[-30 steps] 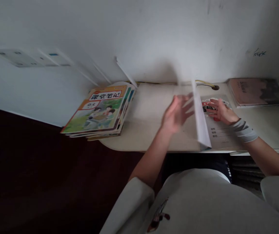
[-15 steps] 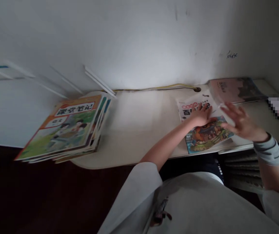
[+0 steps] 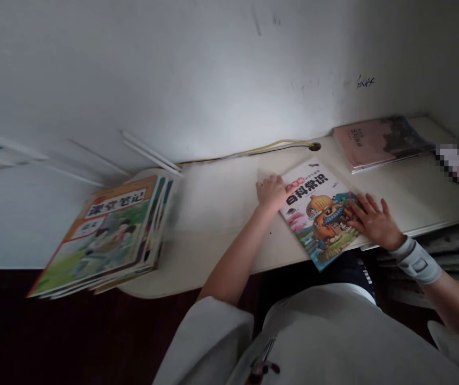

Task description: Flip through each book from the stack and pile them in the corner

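A picture-covered book (image 3: 307, 206) lies at a slant on the white desk, its near corner reaching past the front edge. My left hand (image 3: 272, 193) is at its upper left edge, thumb on the cover and fingers curled at the side. On the opposite edge, my right hand (image 3: 377, 223) rests with fingers spread, the fingertips touching the cover. A grey band is around my right wrist.
On the left, a stack of books (image 3: 109, 235) overhangs the desk (image 3: 221, 240). A pinkish book (image 3: 374, 141) lies at the back right, beside a pixelated phone-shaped object (image 3: 458, 163). A yellow cable (image 3: 253, 151) runs along the wall to a hole.
My left hand has moved from the top of the cover to its left edge. My right hand has come down onto the right edge. The book has turned to a steeper slant.
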### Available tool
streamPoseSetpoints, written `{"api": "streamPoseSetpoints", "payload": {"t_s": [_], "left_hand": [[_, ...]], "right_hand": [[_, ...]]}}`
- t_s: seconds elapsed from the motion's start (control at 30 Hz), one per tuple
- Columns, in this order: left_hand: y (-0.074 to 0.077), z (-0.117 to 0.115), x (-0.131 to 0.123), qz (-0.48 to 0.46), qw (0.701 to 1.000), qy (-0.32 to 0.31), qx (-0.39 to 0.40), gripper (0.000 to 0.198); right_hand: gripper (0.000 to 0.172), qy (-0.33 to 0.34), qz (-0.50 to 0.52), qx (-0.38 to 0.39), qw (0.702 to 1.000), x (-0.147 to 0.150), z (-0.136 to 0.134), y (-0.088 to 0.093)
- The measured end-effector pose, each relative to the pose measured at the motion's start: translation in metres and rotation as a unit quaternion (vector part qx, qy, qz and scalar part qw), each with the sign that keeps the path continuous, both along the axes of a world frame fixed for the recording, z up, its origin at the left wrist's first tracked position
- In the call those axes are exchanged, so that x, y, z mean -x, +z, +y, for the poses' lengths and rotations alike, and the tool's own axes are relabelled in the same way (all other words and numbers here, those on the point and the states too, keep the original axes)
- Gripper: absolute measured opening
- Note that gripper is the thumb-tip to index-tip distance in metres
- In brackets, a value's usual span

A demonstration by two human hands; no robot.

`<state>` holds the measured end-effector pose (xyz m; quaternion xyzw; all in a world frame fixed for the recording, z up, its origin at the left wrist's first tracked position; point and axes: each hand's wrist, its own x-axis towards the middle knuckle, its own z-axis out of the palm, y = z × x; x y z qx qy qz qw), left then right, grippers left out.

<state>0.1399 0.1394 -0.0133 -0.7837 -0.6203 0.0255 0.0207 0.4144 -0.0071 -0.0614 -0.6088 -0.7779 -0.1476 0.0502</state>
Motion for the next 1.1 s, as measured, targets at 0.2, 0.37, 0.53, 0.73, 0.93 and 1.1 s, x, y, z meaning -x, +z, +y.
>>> {"api": "streamPoseSetpoints", "payload": {"t_s": [0.2,0.37,0.53,0.73,0.93,1.1], "left_hand": [[0.019,-0.050,0.068,0.067,0.984,0.112,0.124,0.059],[0.018,-0.034,0.093,-0.053,0.986,0.111,0.111,0.042],[0.010,0.025,0.088,-0.228,0.956,0.137,0.125,0.030],[0.009,0.053,0.090,-0.347,0.903,0.159,0.196,0.024],[0.007,0.047,0.102,-0.403,0.876,0.152,0.215,0.025],[0.008,0.045,0.106,-0.377,0.899,0.118,0.192,0.017]], "right_hand": [[0.061,-0.060,0.032,0.043,0.997,-0.006,0.064,0.010],[0.058,-0.114,0.047,0.092,0.988,0.015,0.112,0.036],[0.047,-0.185,0.145,0.180,0.955,0.008,0.127,0.042],[0.037,-0.179,0.211,0.191,0.942,0.003,0.145,0.037],[0.029,-0.175,0.295,0.175,0.923,0.011,0.161,0.033],[0.025,-0.169,0.321,0.145,0.920,0.017,0.162,0.034]]}}
